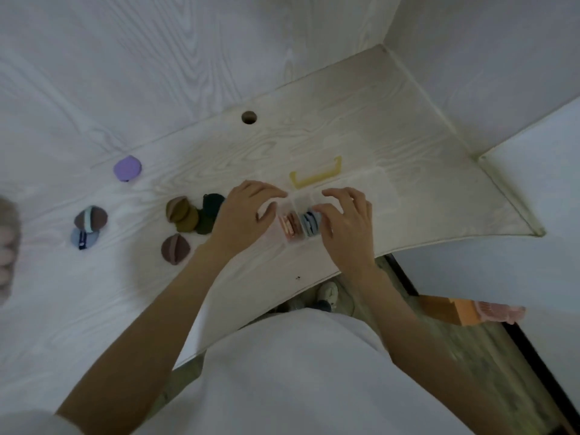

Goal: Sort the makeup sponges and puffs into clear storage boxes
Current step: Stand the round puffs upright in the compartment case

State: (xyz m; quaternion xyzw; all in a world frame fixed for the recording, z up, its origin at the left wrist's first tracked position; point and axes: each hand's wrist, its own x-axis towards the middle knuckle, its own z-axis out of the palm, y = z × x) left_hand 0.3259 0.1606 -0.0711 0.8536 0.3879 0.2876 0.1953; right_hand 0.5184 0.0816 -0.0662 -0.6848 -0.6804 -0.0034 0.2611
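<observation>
Both arms reach forward from the person's white shirt (301,372) over the near edge of the pale wood-grain table (392,120). The left hand (243,215) sits on the left side of the clear box (301,211), its fingers curled over the box's far left corner and thumb tucked in by the near wall; it seems to hold the box, though the clear plastic makes the contact hard to read. The right hand (345,221) hovers at the box's right side, fingers bent and spread, fingertips at the blue puffs (310,224) standing on edge in the right compartment. Whether it pinches one I cannot tell. Pink puffs (292,227) stand in the compartment just left of them. A yellow handle (315,174) lies just beyond the box.

Loose puffs lie to the left of the left hand: a dark green one (212,208) touching an olive one (182,216), a brown one (175,248) nearer the table edge, a brown striped one (91,218) over a blue one (83,238), and a purple one (127,168) well apart. The table runs open to the right of the box, ending at a slanted edge. A round hole (249,117) sits farther back.
</observation>
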